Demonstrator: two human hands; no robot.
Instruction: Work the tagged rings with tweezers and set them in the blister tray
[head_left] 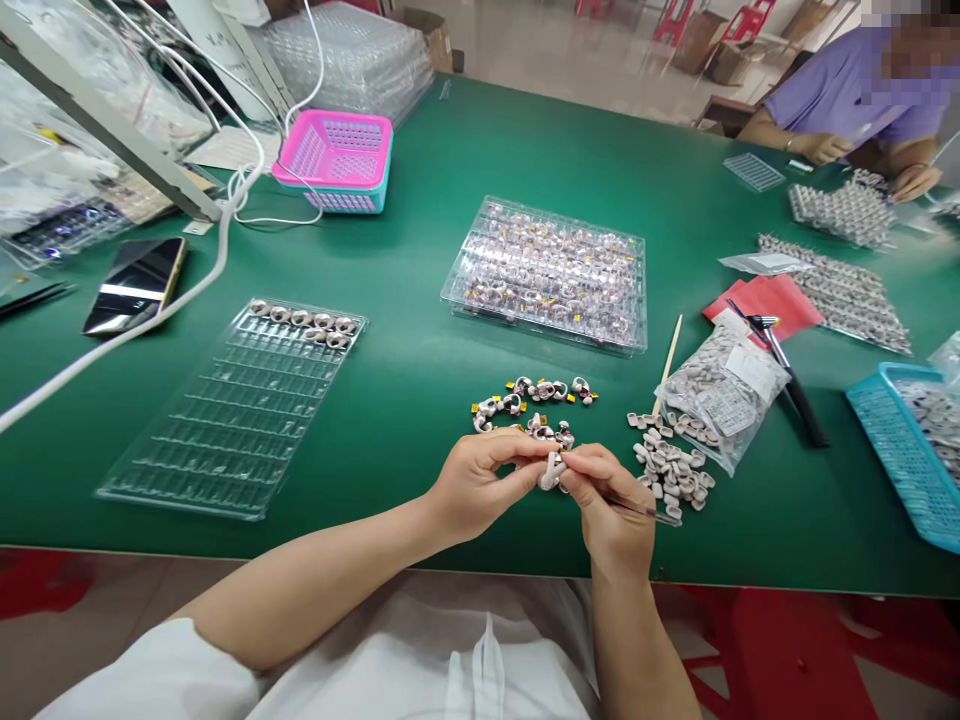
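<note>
My left hand (487,480) pinches a small pale, curved part (551,472) between thumb and fingertips. The fingertips of my right hand (611,500) close on the same part from the other side. Slim metal tweezers (656,514) lie through my right hand, one end sticking out to the right. Just beyond my hands is a loose group of similar curved parts (551,390) with yellow tabs. To the right of my right hand lies a heap of small beige caps (675,470).
A clear slotted tray (225,420) at left holds several curved parts at its far end. Ahead stands a filled clear tray (551,270). Around are a pink basket (334,150), a phone (136,285), a bag of caps (724,385), a hammer (795,385), a blue basket (892,450) and a co-worker (847,100).
</note>
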